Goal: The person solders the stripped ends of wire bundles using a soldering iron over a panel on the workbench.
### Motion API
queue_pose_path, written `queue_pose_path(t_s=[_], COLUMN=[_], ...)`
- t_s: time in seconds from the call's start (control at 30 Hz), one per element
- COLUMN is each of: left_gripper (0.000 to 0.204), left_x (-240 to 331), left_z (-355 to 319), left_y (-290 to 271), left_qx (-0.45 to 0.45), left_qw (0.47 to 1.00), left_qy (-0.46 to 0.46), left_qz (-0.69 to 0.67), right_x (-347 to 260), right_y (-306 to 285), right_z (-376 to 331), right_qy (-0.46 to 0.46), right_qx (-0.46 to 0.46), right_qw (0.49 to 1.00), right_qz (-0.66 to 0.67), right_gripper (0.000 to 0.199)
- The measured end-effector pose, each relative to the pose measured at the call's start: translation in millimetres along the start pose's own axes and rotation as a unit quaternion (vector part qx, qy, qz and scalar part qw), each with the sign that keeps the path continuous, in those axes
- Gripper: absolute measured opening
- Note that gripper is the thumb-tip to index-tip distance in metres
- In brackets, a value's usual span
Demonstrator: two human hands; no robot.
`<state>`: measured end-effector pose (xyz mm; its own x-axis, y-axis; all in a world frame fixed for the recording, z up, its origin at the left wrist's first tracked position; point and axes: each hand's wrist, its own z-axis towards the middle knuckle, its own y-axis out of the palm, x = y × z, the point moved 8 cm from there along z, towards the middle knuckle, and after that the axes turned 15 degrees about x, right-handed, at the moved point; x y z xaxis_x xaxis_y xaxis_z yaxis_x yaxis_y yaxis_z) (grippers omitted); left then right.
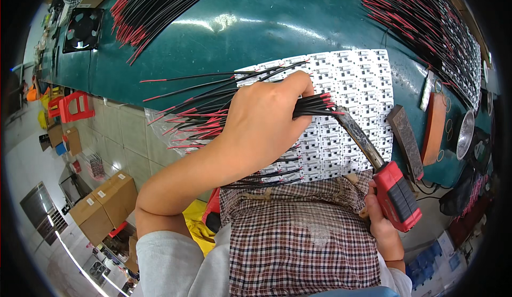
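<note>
My left hand (266, 113) is closed around a bundle of black wires (314, 105) with red ends, held over a white panel of small circuit boards (349, 150). In my right hand (383, 230) is a soldering iron (396, 196) with a red and black handle. Its dark tip reaches up-left to the red wire ends beside my left fingers; whether it touches them I cannot tell. Other black wires (186, 78) lie across the panel's left part, above and below my left hand, with red ends past its edge. My palm hides part of the bundle.
Wire bundles lie on the green table at the far left (160, 11) and, over more panels, at the far right (421, 30). A dark bar (404, 142), an orange-brown block (434, 129) and a metal bowl (465, 134) are at right. A black fan (84, 29) stands far left.
</note>
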<state>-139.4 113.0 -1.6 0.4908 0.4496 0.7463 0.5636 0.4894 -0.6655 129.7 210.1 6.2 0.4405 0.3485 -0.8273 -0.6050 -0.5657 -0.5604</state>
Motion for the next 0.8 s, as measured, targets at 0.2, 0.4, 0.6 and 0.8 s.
queue_pose_path(t_s=[0.2,0.4,0.6,0.8], left_gripper=[0.022,0.021,0.019,0.018], left_x=[1.5,-0.1,0.6,1.8], left_z=[-2.2,-2.7,-4.0,-3.9], left_y=[1.8,1.5,1.9,1.5], left_qx=[0.054,0.059,0.072,0.071], left_qw=[0.997,0.997,0.995,0.995], left_qy=[0.053,0.049,0.057,0.061], left_qz=[0.023,0.031,0.034,0.043], right_x=[-1.2,-7.5,-13.1,1.1], right_y=[9.5,13.9,16.6,10.7], right_z=[4.0,8.8,15.3,4.8], right_qy=[0.026,-0.030,-0.029,0.002], right_qx=[-0.038,-0.040,-0.039,-0.033], right_qw=[0.999,0.999,0.999,0.999], right_qz=[0.015,-0.007,-0.007,0.005], right_gripper=[0.032,0.031,0.031,0.032])
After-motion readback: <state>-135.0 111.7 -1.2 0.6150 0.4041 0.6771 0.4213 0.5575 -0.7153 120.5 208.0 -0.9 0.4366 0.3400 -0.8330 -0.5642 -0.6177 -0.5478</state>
